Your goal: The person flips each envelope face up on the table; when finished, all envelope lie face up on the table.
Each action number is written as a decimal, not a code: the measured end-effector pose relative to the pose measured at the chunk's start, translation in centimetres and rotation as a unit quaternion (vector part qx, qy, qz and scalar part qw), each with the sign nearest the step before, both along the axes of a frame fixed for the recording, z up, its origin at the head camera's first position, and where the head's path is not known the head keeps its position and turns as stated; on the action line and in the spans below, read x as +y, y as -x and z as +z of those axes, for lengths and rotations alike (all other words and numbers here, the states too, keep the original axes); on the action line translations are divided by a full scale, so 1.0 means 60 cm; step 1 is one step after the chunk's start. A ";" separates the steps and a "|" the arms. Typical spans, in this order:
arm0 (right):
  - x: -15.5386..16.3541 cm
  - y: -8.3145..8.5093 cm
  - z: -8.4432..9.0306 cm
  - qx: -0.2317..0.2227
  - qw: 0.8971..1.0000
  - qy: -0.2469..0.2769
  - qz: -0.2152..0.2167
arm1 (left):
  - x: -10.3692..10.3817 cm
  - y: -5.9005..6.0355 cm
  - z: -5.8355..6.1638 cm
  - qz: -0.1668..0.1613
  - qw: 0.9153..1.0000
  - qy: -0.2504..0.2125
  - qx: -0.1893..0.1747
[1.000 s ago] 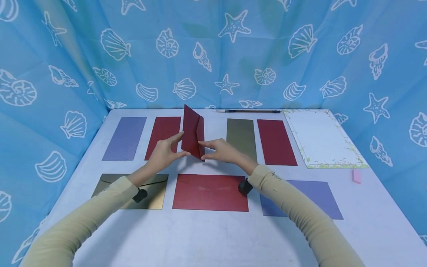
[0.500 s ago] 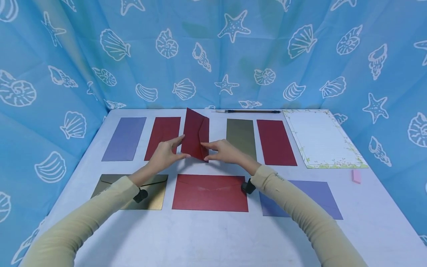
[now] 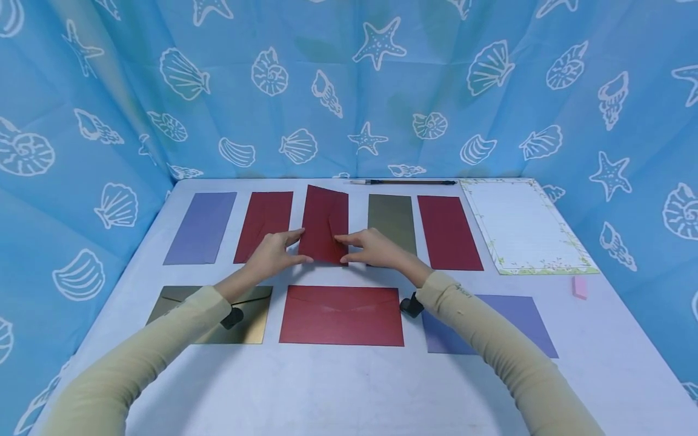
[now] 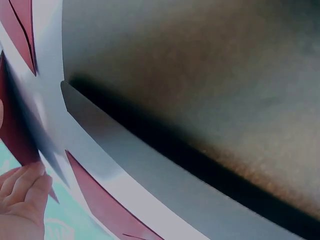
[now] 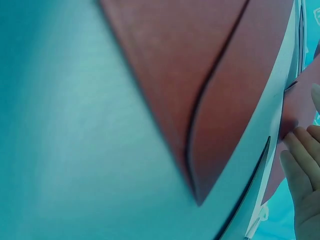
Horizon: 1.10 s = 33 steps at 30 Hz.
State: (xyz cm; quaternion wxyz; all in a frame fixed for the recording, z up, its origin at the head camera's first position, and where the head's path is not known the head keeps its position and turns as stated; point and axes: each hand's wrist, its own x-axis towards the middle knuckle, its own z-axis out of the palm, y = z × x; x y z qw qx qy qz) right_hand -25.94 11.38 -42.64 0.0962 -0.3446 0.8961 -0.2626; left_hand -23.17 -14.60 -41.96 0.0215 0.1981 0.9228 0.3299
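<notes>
White tabletop (image 3: pixel 349 387): left hand (image 3: pixel 274 254) and right hand (image 3: pixel 382 249) pinch the tilted far-middle red envelope (image 3: pixel 320 224) by opposite edges; uneven release could skew it.

Along the far edge of the white worktop (image 3: pixel 349 387), a slim dark brush (image 3: pixel 411 182); just right of it, white paper (image 3: pixel 531 224) with a leafy border; near the paper's front right corner, a pink eraser (image 3: pixel 580 287); behind, a blue curtain (image 3: pixel 414 60) with white seashells and starfish.
</notes>
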 end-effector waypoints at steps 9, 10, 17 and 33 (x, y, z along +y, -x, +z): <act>0.001 0.000 -0.001 0.000 1.000 -0.013 0.001 | 0.000 0.004 -0.005 0.001 0.998 0.048 -0.036; 0.001 -0.001 -0.001 -0.001 1.000 -0.014 0.001 | 0.000 0.004 -0.006 0.000 0.998 0.051 -0.036; 0.000 -0.002 0.000 -0.011 1.000 -0.021 -0.002 | 0.001 0.008 -0.010 -0.005 0.997 0.068 -0.030; 0.019 -0.007 0.013 -0.001 1.000 -0.001 -0.002 | -0.012 0.009 0.006 -0.073 0.994 0.076 0.004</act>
